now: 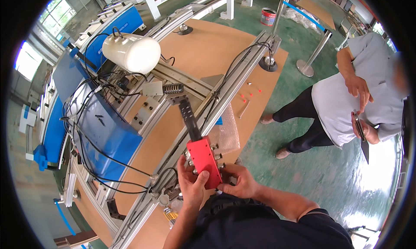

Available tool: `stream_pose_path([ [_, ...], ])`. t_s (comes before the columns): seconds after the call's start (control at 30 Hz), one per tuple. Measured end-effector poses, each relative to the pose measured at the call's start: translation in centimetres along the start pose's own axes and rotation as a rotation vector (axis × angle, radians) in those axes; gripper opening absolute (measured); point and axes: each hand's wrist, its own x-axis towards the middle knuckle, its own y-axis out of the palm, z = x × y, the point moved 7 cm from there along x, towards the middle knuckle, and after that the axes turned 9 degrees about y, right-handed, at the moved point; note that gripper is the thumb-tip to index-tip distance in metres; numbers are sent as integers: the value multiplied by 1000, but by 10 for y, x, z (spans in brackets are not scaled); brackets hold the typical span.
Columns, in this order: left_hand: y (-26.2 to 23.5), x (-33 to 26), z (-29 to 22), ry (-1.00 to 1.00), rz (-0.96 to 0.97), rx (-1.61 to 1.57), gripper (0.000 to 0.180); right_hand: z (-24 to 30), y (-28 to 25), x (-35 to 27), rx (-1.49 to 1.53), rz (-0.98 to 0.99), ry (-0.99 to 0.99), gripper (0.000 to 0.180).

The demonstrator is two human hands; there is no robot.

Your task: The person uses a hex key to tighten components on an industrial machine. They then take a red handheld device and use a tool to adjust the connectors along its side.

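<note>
A red rectangular block (204, 160) with metal fittings along both long sides is held in front of me, tilted. My left hand (193, 184) grips its left side, the thumb lying on the red face. My right hand (240, 182) is closed at its lower right corner, thumb and fingers by a fitting there. Above the block's top end runs a black strip with holes (189, 119), leading up to the machine; whether it is joined to the block I cannot tell. Close to my left hand lies an aluminium rail (162, 173) with black cables.
A white cylindrical tank (132, 53) and a blue machine cover (108, 140) stand left, with tangled cables. Bubble wrap (227, 134) and small red pieces (251, 94) lie on brown board (260, 106). At right, another person (342, 101) holds a phone-like device (359, 125) beside a barrier post (315, 56).
</note>
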Motion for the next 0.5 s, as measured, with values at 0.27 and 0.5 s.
stream_pose_path([
  [0.27, 13, 38, 22, -257, -50, -92, 45, -17, -83, 44, -358, -20, -122, 32],
  [0.5, 30, 76, 26, -301, -1, -205, 61, -217, -304, 151, -433, -689, 443, 26],
])
